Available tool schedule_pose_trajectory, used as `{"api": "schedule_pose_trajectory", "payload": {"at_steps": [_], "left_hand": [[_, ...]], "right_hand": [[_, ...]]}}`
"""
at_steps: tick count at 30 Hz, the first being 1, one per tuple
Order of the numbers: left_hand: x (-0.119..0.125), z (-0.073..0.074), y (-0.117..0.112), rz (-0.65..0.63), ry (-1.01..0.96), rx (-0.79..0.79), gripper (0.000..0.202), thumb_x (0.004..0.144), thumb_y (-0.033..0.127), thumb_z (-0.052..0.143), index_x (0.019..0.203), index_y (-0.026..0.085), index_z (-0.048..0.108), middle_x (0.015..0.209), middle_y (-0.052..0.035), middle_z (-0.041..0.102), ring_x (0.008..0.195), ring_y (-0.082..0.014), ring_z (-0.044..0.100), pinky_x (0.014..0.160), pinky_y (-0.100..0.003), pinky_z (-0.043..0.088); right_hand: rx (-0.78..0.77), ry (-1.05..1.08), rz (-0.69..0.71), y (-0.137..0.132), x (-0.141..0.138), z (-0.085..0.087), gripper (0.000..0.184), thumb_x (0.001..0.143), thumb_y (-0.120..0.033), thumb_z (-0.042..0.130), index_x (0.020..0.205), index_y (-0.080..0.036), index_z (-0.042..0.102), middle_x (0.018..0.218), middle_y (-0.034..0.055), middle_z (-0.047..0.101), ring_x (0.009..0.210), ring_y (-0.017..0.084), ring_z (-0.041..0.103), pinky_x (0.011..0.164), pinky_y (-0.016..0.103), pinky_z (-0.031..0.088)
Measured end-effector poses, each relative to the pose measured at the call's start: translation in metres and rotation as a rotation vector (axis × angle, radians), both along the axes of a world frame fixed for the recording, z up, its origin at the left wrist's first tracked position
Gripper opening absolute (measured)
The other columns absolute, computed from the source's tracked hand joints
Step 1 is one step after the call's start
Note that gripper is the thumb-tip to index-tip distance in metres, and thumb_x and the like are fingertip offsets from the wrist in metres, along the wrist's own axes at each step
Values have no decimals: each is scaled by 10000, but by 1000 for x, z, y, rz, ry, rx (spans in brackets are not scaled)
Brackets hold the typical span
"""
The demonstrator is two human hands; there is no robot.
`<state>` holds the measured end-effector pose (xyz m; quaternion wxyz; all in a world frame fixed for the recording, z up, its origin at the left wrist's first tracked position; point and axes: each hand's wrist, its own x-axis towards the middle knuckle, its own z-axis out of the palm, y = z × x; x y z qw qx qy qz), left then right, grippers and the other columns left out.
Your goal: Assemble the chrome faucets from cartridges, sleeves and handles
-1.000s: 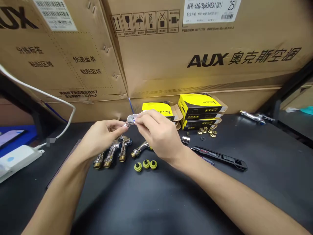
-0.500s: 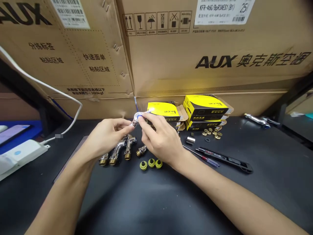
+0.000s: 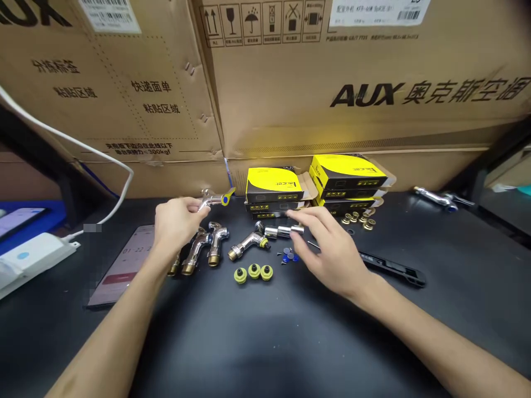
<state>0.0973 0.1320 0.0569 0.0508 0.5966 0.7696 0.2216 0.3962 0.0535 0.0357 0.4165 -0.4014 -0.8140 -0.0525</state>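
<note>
My left hand [image 3: 176,224] is closed on a chrome faucet [image 3: 214,199], whose handle end shows a blue-and-yellow disc. Below it lie several chrome faucet bodies [image 3: 218,243] with brass threaded ends. My right hand [image 3: 332,249] is open, fingers spread over a row of short chrome sleeves [image 3: 283,231]; whether it touches them I cannot tell. Near its thumb are small blue discs [image 3: 289,257] and tiny screws. Left of the sleeves rests a faucet body [image 3: 248,243] with a yellow-green valve cartridge in one end. Loose yellow-green cartridges [image 3: 254,271] stand in front.
Yellow-and-black boxes [image 3: 348,172] are stacked at the back against large cartons [image 3: 269,105]. Rightward lie brass fittings [image 3: 368,224], a black utility knife [image 3: 394,271] and another faucet [image 3: 437,199]. A phone [image 3: 124,271] and white power strip [image 3: 37,260] are left.
My hands have separated. The left has moved left with the faucet; the right has let go and moved right to the sleeves. The view has shifted slightly, uncovering the sleeves, discs and phone.
</note>
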Motion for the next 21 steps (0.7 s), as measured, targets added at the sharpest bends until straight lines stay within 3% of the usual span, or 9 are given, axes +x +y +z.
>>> {"api": "schedule_pose_trajectory", "payload": {"at_steps": [5,12,17,21], "left_hand": [[0,-16,8,-15,55,4,311,786,402,644,987,187,746,948,-122,803,1019,-362,722,862,-407,492],[-8,-23,10,-86,110,44,302,765,519,649,809,220,634,879,-134,774,918,-366,705,752,-406,452],[-9,-20,3,-96,152,82,359,766,577,625,754,219,636,602,-25,636,808,-295,672,652,-328,342],[-2,-7,-7,-166,176,118,445,842,626,539,841,204,680,600,-25,598,897,-317,665,656,-332,302]], "right_hand": [[-125,-8,-36,-15,24,-19,335,979,-211,561,1313,-182,564,1178,122,661,1062,233,670,910,403,595],[-220,44,-33,-21,26,-22,303,984,-222,548,1287,-214,567,1089,98,669,1013,241,669,874,414,592],[-258,20,-3,-21,23,-24,217,985,-224,566,1192,-199,623,1077,90,687,1046,247,649,940,437,567],[-276,-6,17,-17,25,-26,148,985,-188,574,1097,-179,671,1021,75,690,963,217,635,905,404,560]]}}
